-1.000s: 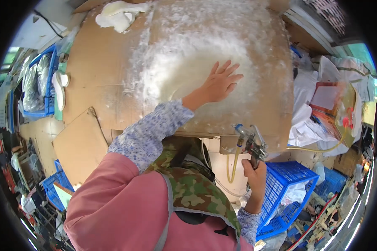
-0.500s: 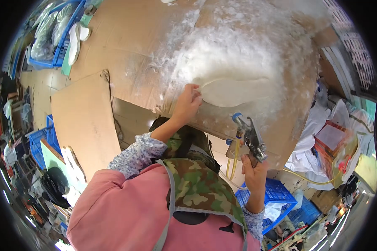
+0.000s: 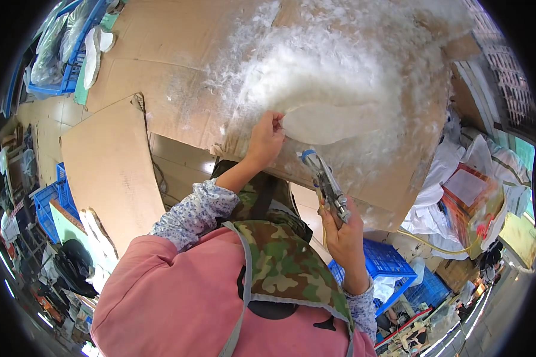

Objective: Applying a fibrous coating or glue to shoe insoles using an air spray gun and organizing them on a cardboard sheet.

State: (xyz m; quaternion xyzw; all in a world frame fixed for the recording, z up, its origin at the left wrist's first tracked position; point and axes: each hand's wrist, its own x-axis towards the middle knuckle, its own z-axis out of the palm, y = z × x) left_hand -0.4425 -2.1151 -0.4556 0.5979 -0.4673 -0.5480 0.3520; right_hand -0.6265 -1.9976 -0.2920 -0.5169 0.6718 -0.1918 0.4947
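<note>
A pale, insole-shaped piece [image 3: 330, 124] lies on cardboard [image 3: 161, 77] whitened by a patch of overspray. My left hand [image 3: 267, 138] pinches the piece's left end between thumb and fingers. In my right hand [image 3: 346, 235] is a metal spray gun [image 3: 326, 184] with a blue ring at its nozzle end. Its nozzle points up and left, just below the piece's near edge and apart from it. The fingers round the gun's handle are partly hidden, and so is its trigger.
A separate cardboard sheet [image 3: 110, 172] stands to the left. Blue crates [image 3: 393, 265] sit low on the right, with white plastic bags [image 3: 429, 205] above them. At the upper left a blue basket [image 3: 71, 74] holds plastic-wrapped things, beside white insole-shaped pieces [image 3: 93, 56]. A yellow hose [image 3: 435, 247] runs at the right.
The spray gun has moved left and turned, its nozzle now closer to my left hand. My left hand still pinches the piece's end. The whole view has shifted slightly.
</note>
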